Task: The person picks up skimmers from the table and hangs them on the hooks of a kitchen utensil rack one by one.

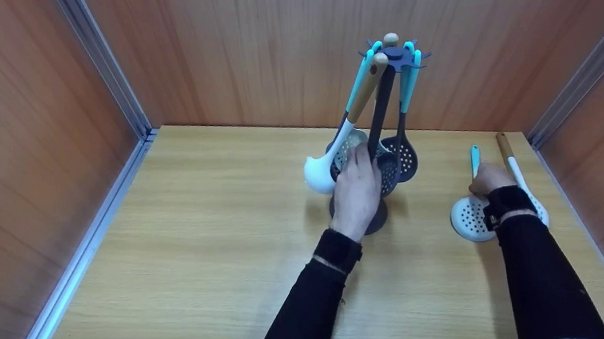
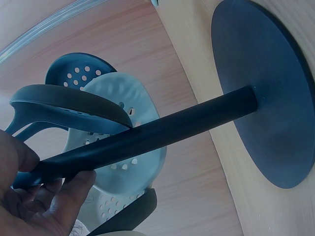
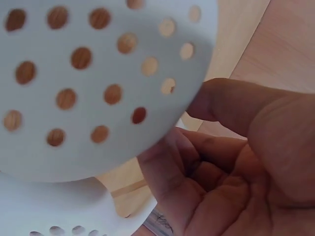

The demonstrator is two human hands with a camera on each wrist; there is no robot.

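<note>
My left hand (image 1: 358, 192) grips the dark pole (image 2: 162, 129) of a utensil stand, above its round base (image 2: 268, 88). From the stand's hooked top (image 1: 396, 54) hang several utensils, among them a white ladle (image 1: 319, 174) with a wooden handle and a black skimmer (image 1: 405, 158) with a turquoise handle. At the right my right hand (image 1: 488, 178) holds a white skimmer (image 1: 469, 220) with a turquoise handle (image 1: 475, 157). Its perforated head (image 3: 88, 78) fills much of the right wrist view and hides part of the grip.
A white perforated utensil with a wooden handle (image 1: 504, 146) lies just right of my right hand, near the table's right edge. Wood-patterned panels (image 1: 263, 42) close off the back and both sides of the wooden table (image 1: 200, 234).
</note>
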